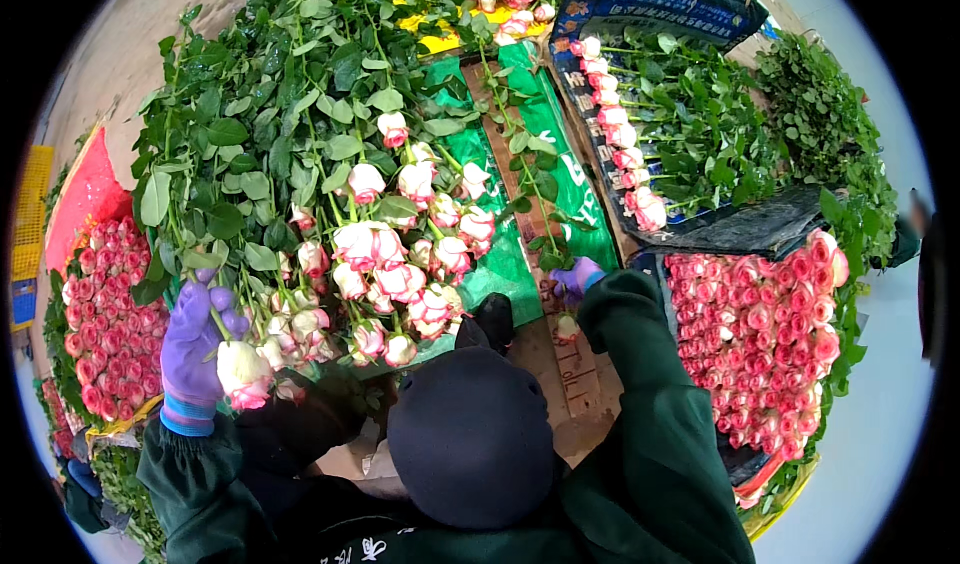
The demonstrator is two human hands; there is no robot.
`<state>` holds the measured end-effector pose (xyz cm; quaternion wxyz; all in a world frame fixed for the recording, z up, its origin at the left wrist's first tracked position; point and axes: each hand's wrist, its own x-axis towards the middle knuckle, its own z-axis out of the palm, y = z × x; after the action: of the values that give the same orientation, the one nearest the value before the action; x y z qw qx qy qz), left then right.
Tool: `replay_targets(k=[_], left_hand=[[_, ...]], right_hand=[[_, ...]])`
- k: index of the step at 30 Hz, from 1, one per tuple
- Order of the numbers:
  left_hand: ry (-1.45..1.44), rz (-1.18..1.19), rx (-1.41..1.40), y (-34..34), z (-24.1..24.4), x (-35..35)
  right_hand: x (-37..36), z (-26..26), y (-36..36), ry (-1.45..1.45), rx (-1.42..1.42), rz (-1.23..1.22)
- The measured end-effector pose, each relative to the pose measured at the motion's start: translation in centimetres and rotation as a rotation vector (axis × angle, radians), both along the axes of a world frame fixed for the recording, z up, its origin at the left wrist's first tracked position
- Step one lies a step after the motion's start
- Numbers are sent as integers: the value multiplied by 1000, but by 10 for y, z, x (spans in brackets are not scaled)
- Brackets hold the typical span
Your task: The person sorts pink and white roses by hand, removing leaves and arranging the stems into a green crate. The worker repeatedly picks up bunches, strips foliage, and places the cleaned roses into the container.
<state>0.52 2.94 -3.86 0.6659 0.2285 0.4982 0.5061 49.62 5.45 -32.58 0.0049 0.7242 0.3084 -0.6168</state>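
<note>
My left hand (196, 331), in a purple glove, grips the stem of a white rose with pink edges (244, 372) just above its bloom. It is at the left side of a large heap of leafy cut roses (390, 256), blooms towards me. My right hand (576, 279), gloved in purple too, is closed around a long leafy rose stem (536, 170). The small bloom of that rose (567, 328) hangs below the hand. The stem lies along a wooden board with markings (517, 211), over green printed sheeting (487, 279). My right fingers are partly hidden.
At right, a dark printed wrapper (660, 12) lies folded open around a row of roses (616, 125). Dense pink rose bundles stand on the right (750, 331) and left (112, 316). Yellow crates (30, 211) are far left. A dark cap (472, 436) covers the lower middle.
</note>
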Motion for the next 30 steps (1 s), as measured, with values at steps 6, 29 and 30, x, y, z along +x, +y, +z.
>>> replay_targets(k=[6,29,30], left_hand=[[32,-13,-7,9,-6,3],[-96,110,-313,9,-18,15],[-64,154,-347,7,-19,13]], right_hand=[[16,-50,-20,-112,97,-36],[73,200,252,19,1421,-1094],[71,201,265,-44,1356,-1127]])
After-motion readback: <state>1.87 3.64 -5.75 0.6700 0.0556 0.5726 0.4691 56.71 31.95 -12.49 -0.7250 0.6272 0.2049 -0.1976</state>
